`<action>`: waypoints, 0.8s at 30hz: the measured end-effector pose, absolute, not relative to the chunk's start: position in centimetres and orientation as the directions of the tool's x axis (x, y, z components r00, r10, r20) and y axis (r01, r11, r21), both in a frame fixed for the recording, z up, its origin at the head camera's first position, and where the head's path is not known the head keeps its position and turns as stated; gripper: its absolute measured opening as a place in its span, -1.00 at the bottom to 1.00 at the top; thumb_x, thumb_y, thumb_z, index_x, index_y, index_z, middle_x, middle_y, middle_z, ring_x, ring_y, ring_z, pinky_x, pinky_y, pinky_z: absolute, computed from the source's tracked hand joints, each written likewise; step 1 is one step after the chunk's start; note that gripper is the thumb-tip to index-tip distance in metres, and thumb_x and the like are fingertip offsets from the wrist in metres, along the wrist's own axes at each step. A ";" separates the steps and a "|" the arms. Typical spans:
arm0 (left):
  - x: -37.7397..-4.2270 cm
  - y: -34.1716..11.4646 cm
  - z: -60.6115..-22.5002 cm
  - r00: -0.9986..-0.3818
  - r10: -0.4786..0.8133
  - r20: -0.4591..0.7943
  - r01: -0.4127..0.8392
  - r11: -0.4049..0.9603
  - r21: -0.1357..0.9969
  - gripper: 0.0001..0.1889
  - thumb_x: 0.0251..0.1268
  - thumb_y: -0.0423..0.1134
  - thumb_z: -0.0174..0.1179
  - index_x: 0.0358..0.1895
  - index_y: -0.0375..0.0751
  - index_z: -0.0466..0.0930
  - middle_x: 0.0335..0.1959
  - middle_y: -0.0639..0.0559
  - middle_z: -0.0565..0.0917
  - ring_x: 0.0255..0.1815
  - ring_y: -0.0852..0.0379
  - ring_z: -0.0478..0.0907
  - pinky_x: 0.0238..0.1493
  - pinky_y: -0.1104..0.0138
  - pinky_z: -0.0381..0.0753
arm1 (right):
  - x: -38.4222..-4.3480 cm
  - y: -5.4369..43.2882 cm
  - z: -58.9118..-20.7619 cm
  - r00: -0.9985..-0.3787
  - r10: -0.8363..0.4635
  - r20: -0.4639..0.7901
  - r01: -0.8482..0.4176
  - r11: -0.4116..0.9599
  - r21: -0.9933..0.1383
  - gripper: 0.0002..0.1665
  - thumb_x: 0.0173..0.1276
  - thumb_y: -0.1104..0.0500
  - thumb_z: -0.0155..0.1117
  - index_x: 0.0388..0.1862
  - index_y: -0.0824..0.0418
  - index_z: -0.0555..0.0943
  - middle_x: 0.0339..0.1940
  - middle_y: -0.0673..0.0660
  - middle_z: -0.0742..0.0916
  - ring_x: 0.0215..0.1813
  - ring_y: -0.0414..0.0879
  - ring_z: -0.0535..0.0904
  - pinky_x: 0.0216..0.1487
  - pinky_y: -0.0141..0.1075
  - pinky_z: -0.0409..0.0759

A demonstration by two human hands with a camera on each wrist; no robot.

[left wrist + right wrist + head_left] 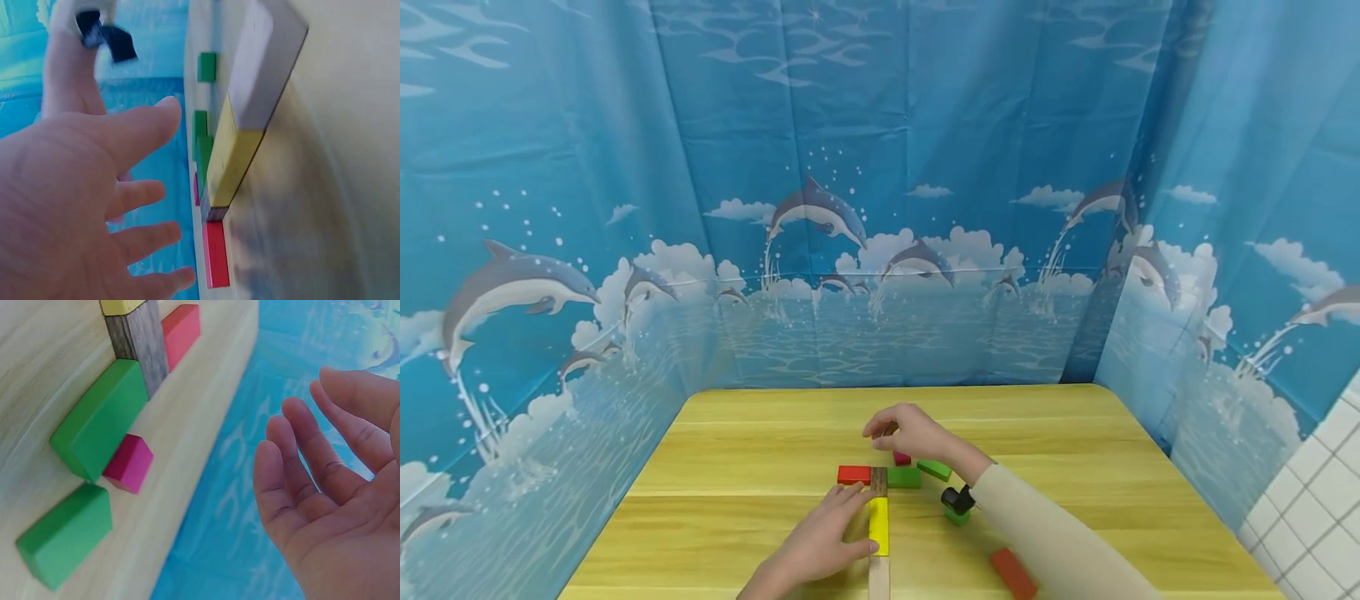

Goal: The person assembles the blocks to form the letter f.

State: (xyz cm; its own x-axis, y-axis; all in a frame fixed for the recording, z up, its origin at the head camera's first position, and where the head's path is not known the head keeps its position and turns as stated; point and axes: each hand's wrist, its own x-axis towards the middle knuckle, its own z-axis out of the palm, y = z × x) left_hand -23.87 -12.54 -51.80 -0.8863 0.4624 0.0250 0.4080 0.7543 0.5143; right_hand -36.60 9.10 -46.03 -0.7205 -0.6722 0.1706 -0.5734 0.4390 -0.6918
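Blocks lie in a row: a pale wooden block (879,578), a yellow block (878,527) and a dark brown block (878,482). Beside the brown one, a bright red block (853,475) lies to the left and a green block (904,477) to the right. My left hand (823,535) hovers by the yellow block's left side, fingers spread; the left wrist view shows a gap between palm and blocks. Beyond the row, my right hand (913,432) is raised over the table, fingers loosely bent around nothing. A magenta block (129,464) lies just below it, touching or nearly touching the green block.
A second green block (934,470) lies right of the row. Another green block (957,517) is partly hidden by the black wrist camera (957,499). A brownish-red block (1013,572) lies near the right forearm. Dolphin-print curtains (880,317) hang behind the yellow wood-grain table (737,450).
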 end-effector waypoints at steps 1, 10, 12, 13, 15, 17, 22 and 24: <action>-24.2 -12.6 -51.9 -0.882 0.470 0.038 0.423 0.754 0.503 -0.26 0.31 0.20 0.30 0.50 0.07 0.35 0.55 -0.15 0.25 0.52 -0.41 0.09 0.30 -0.32 0.27 | -36.3 9.4 -45.9 -0.717 -0.672 0.182 -0.585 0.440 -0.682 -0.79 0.45 0.20 0.34 -0.01 -0.05 0.74 -0.13 -0.18 0.74 -0.11 -0.16 0.65 -0.09 -0.30 0.63; -26.3 -13.1 -52.8 -0.873 0.488 0.016 0.448 0.788 0.422 -0.16 0.30 0.32 0.22 0.57 0.05 0.25 0.60 -0.09 0.15 0.57 -0.40 -0.06 0.35 -0.37 0.09 | -32.9 13.1 -45.5 -0.713 -0.668 0.212 -0.610 0.444 -0.656 -0.76 0.46 0.17 0.32 0.06 -0.04 0.72 -0.07 -0.16 0.72 -0.08 -0.16 0.62 -0.11 -0.28 0.64; -26.6 -13.2 -53.0 -0.867 0.497 0.006 0.455 0.788 0.415 -0.15 0.30 0.36 0.19 0.57 0.07 0.23 0.61 -0.06 0.13 0.58 -0.38 -0.08 0.35 -0.39 0.06 | -32.1 14.1 -45.6 -0.721 -0.661 0.207 -0.602 0.451 -0.659 -0.75 0.45 0.17 0.33 0.06 -0.06 0.71 -0.08 -0.17 0.71 -0.09 -0.15 0.62 -0.13 -0.29 0.65; -26.7 -13.2 -53.1 -0.864 0.503 0.003 0.460 0.787 0.412 -0.14 0.29 0.37 0.17 0.58 0.08 0.23 0.61 -0.04 0.12 0.58 -0.37 -0.08 0.35 -0.40 0.05 | -31.8 14.6 -45.7 -0.725 -0.658 0.204 -0.598 0.454 -0.661 -0.75 0.45 0.17 0.34 0.06 -0.07 0.71 -0.07 -0.17 0.71 -0.10 -0.15 0.62 -0.13 -0.30 0.65; -26.9 -13.1 -53.3 -0.857 0.515 -0.001 0.470 0.784 0.406 -0.13 0.29 0.40 0.15 0.58 0.11 0.21 0.62 -0.01 0.10 0.58 -0.37 -0.10 0.36 -0.40 0.02 | -31.2 15.8 -45.8 -0.731 -0.652 0.200 -0.591 0.460 -0.663 -0.74 0.44 0.17 0.34 0.06 -0.08 0.70 -0.07 -0.16 0.71 -0.11 -0.16 0.62 -0.15 -0.30 0.66; -27.1 -13.0 -53.3 -0.852 0.523 -0.004 0.478 0.781 0.401 -0.13 0.28 0.40 0.15 0.59 0.13 0.20 0.63 0.02 0.09 0.59 -0.37 -0.11 0.35 -0.43 -0.04 | -30.7 16.9 -45.9 -0.738 -0.646 0.194 -0.585 0.470 -0.661 -0.75 0.44 0.14 0.36 0.06 -0.09 0.70 -0.07 -0.17 0.70 -0.12 -0.18 0.61 -0.14 -0.28 0.65; -27.3 -12.7 -53.2 -0.847 0.531 -0.010 0.481 0.775 0.409 -0.10 0.25 0.42 0.17 0.60 0.17 0.18 0.63 0.06 0.07 0.59 -0.38 -0.15 0.33 -0.48 -0.21 | -29.5 19.3 -46.1 -0.741 -0.647 0.181 -0.578 0.477 -0.662 -0.75 0.43 0.09 0.37 0.06 -0.06 0.70 -0.06 -0.16 0.70 -0.12 -0.18 0.60 -0.15 -0.24 0.65; -27.4 -12.6 -53.2 -0.846 0.533 -0.014 0.481 0.774 0.412 -0.09 0.24 0.44 0.16 0.60 0.19 0.16 0.63 0.07 0.06 0.59 -0.38 -0.17 0.33 -0.48 -0.24 | -28.9 20.2 -46.4 -0.740 -0.650 0.172 -0.574 0.477 -0.665 -0.74 0.43 0.08 0.37 0.08 -0.06 0.69 -0.08 -0.15 0.69 -0.11 -0.19 0.59 -0.17 -0.25 0.65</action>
State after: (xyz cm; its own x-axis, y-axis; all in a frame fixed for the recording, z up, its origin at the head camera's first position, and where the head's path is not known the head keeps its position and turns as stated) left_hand -27.45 -12.57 -53.21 -0.8458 0.5333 -0.0142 0.4810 0.7738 0.4121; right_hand -28.93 20.18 -46.42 -0.7398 -0.6505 0.1721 -0.5744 0.4774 -0.6649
